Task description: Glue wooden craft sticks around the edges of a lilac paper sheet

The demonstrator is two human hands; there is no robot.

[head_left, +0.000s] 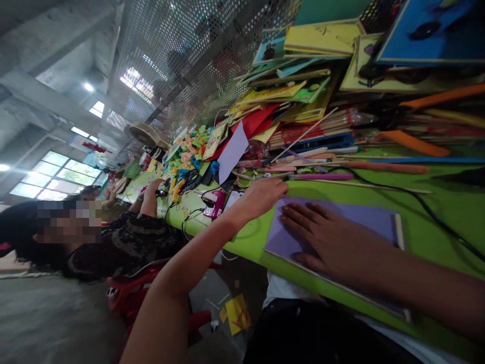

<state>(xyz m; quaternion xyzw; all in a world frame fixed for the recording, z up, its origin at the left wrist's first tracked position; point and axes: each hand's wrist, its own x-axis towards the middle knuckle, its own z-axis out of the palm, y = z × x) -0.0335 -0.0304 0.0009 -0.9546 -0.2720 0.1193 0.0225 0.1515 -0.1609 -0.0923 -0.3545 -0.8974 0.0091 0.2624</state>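
Observation:
My right hand (320, 235) lies flat, fingers stretched out, pressing on a purple sheet (364, 220) that rests on a thin board at the near edge of the green table (435, 207). My left hand (265, 196) reaches just past the sheet's far corner with its fingers curled together. It sits beside a purple pen (322, 177) and several thin sticks. What its fingers hold is hidden.
Stacks of coloured foam boards (322, 38), paper and stick bundles (326, 129) line the back of the table against a mesh wall. A black cable (424, 202) crosses the table. Another person (125, 242) sits further along the table. Yellow scraps (237, 313) lie on the floor.

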